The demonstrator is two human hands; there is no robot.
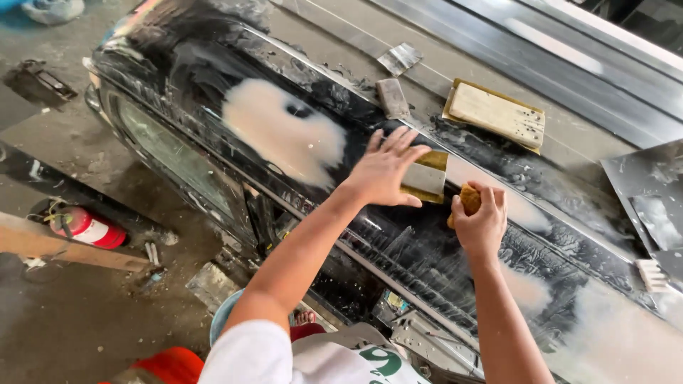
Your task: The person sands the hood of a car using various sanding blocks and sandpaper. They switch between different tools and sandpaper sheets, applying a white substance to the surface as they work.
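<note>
Car body workshop: filler-patched black car panel (284, 135)

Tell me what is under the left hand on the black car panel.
Under the left hand lies a sanding block, its pale face and yellow edge showing past the fingers on the wet black car panel. The rest of the block is covered.

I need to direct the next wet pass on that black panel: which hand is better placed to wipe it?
Probably the right hand: its fingers grip the yellow sponge against the black panel. The left hand lies on the sanding block.
</note>
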